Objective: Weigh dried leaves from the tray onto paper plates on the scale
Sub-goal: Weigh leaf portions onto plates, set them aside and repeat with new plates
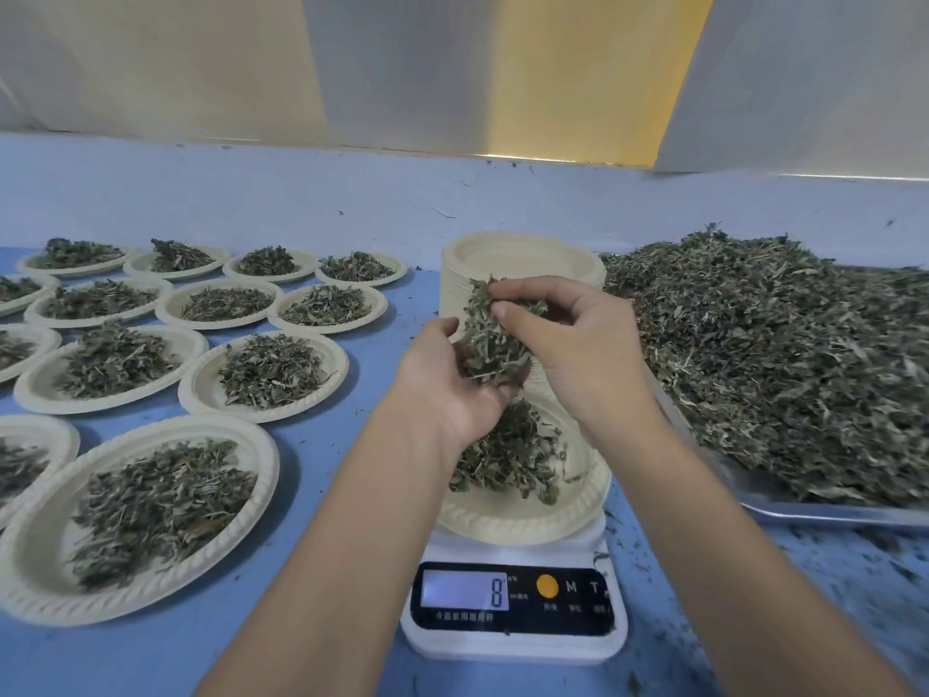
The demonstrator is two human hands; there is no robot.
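You are cupping a loose clump of dried grey-green leaves (490, 344) in your left hand (452, 389) while your right hand (578, 344) is pinching its top, both hovering above the partly filled cream paper plate (502, 523) that is sitting on the white digital kitchen scale (513, 643). The leaves are probably behaving as a very light, brittle, springy tangle, so you are best teasing small tufts from the clump's edge with gentle fingertips rather than squeezing and crumbling them. The heaped metal tray (814, 515) is lying just right of the scale.
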